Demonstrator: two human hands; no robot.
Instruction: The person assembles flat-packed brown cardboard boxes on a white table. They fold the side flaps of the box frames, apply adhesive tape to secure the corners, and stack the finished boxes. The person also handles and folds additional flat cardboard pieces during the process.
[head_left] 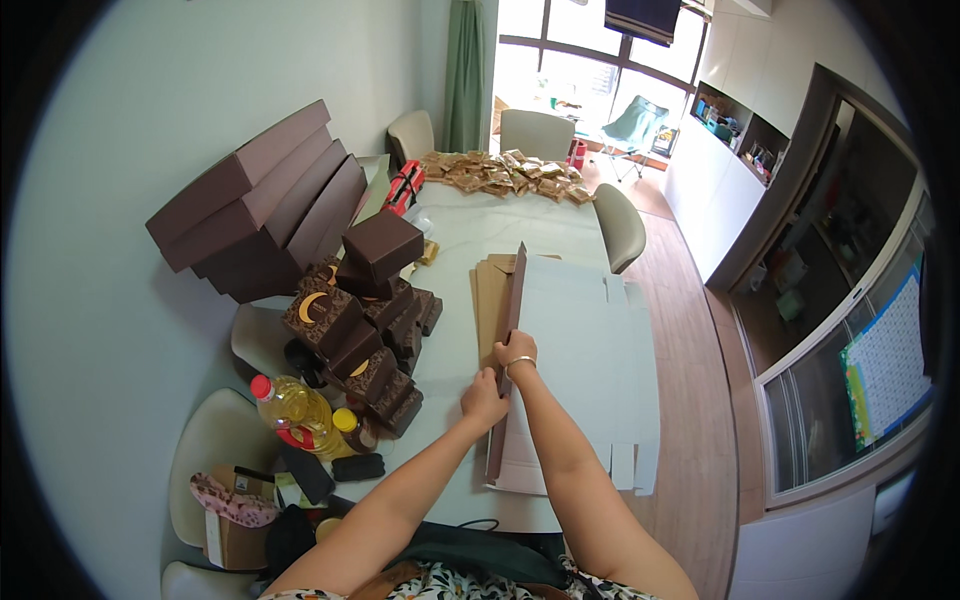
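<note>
A large flat cardboard box blank (580,370), pale on its upper face, lies on the table in front of me. Its long left edge stands up as a narrow dark brown flap (514,290). My right hand (516,350), with a bracelet at the wrist, is closed around this flap near its middle. Just nearer to me, my left hand (485,398) grips the same flap, its fingers partly hidden. Under the blank, tan cardboard (488,300) sticks out on the left.
Small dark patterned boxes (330,315) are piled at the table's left. Large brown box parts (255,200) lean behind them. An oil bottle (295,405) stands nearer me. Many small gold packets (510,175) cover the far end. Chairs (620,228) surround the table.
</note>
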